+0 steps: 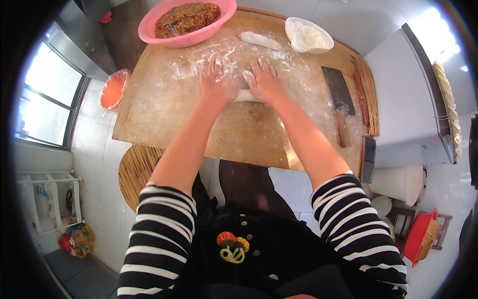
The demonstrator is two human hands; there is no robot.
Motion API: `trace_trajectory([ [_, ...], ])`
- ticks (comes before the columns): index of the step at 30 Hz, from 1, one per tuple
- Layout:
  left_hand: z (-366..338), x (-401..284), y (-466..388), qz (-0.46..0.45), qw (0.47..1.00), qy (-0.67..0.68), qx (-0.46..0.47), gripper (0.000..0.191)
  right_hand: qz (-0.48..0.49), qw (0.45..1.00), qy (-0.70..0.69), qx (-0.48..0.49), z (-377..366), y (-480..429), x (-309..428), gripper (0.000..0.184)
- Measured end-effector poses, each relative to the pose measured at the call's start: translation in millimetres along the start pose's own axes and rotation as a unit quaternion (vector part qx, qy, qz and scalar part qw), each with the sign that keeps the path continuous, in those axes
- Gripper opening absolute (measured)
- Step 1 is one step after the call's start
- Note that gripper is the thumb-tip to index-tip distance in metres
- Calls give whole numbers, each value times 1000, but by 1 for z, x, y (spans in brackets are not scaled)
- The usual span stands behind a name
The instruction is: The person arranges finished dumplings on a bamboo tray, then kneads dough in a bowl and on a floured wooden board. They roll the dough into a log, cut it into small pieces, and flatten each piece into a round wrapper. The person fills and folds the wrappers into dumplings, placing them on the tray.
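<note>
Both my hands are floury and lie palms down at a roll of dough (247,96) on a floured wooden board (168,108). My left hand (219,80) covers the roll's left end, with its fingers spread a little. My right hand (265,80) rests on the right end, its thumb pointing inward. Neither hand is closed around the dough, which shows pale between the wrists. Beyond them lies a second dough roll (261,40). A pink basin (147,31) of brown filling with a metal utensil stands at the back left, and a white bowl of flour (309,35) at the back right.
A cleaver (339,89) lies on the board's right side, beside a reddish rolling pin (360,97) and a stick mat (368,93). A phone (368,159) is at the right front corner. An orange, plastic-lined bin (114,89) stands left of the board, a round slatted mat (136,172) below it.
</note>
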State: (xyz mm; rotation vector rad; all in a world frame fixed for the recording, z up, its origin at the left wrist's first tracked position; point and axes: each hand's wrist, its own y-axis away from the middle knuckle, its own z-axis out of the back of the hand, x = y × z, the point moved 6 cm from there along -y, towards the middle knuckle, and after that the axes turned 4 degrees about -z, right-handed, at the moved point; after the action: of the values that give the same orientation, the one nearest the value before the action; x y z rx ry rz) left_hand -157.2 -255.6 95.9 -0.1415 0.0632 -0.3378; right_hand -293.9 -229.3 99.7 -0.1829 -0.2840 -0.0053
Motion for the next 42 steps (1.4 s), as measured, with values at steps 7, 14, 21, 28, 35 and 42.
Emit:
trace_trajectory([
  [7,2,1,32,-181,983,31,-22,59,149,988,40,-2,7,37,9,54],
  [14,32,10,134,-196,975,105,-15,60,150,987,38,40,38,128,15,55],
  [21,41,11,166,-93,993,70,-11,61,93,992,12,90,45,147,6,61],
  [28,10,57,32,67,998,17,9,64,-6,1000,30,1,11,32,-47,60],
  [35,20,-29,-8,-80,997,10,-10,63,18,988,-151,-20,4,-21,15,62],
  [42,9,-34,84,-157,985,72,-18,59,125,986,-107,-35,21,90,31,63],
])
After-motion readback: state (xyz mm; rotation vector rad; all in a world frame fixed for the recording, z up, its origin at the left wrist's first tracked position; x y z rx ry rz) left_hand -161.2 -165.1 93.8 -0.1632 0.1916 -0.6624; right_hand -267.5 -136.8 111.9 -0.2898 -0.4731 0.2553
